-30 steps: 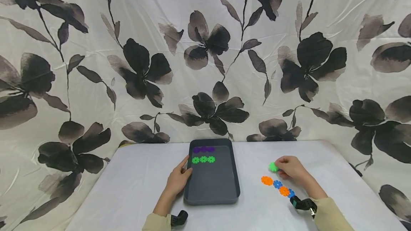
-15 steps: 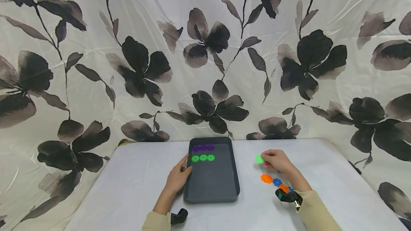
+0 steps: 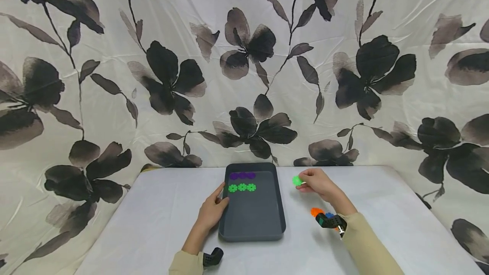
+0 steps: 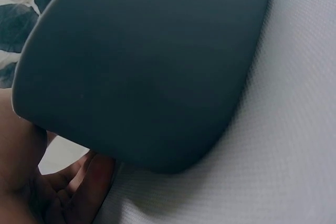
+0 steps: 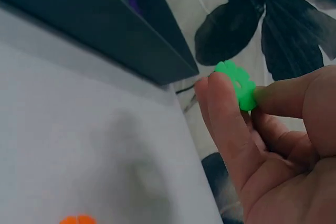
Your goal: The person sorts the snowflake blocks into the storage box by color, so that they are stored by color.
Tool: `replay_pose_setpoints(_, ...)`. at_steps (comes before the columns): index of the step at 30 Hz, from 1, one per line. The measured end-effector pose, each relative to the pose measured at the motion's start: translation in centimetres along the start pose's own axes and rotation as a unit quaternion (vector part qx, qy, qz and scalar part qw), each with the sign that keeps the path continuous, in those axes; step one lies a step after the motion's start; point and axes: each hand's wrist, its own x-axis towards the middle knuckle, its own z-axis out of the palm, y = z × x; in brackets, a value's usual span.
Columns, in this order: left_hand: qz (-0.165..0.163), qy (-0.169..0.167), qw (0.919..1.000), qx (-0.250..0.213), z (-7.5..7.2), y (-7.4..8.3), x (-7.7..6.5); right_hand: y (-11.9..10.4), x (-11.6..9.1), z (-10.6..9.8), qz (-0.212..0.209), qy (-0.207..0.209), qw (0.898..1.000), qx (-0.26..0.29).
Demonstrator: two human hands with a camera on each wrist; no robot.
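My right hand [image 3: 320, 185] pinches a bright green flower-shaped disc [image 5: 237, 83] between thumb and fingertips, above the table just right of the tray. The dark grey rectangular tray [image 3: 254, 222] lies in the middle of the head view. At its left side my left hand [image 3: 211, 213] grips the wall, thumb at the rim and fingers along the outside; the left wrist view shows that outer wall [image 4: 142, 77] close up. Inside the tray, toward the far end, a row of three purple discs [image 3: 242, 176] lies behind a row of three green discs [image 3: 242, 187].
An orange disc [image 3: 316, 211] and a blue disc [image 3: 329, 215] lie on the white table [image 3: 153, 220], right of the tray. My right wrist's black camera strap hides most of the other pieces there. A floral cloth [image 3: 244, 75] hangs behind the table's far edge.
My right hand has carried the green disc leftward and away from me, from beside the loose pieces to near the tray's far right side. My left hand and the tray stay put.
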Motion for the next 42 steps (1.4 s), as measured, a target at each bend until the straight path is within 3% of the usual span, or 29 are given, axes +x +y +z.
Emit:
replay_pose_setpoints(4,-0.001,0.001,1.0000,0.002,-0.3,0.1,-0.1,-1.2,0.2,1.0,-0.001,-0.029,0.999,0.014)
replay_pose_setpoints(9,0.000,0.000,1.0000,0.004,-0.4,0.1,0.0,-1.8,0.7,2.2,-0.005,-0.036,0.999,0.013)
replay_pose_setpoints(22,0.003,-0.002,1.0000,0.000,-0.2,0.1,0.1,-1.8,2.4,3.8,-0.017,-0.069,0.997,0.025)
replay_pose_setpoints(28,0.005,-0.005,1.0000,-0.004,-0.2,0.0,0.3,-2.6,2.7,4.2,-0.026,-0.105,0.994,0.035)
replay_pose_setpoints(35,0.006,-0.004,1.0000,-0.001,-0.2,-0.2,0.5,-3.9,4.2,4.7,-0.036,-0.170,0.985,0.011)
replay_pose_setpoints(42,0.013,-0.006,0.9999,-0.008,-0.2,-0.5,0.0,-5.0,5.9,6.0,-0.015,-0.213,0.977,0.006)
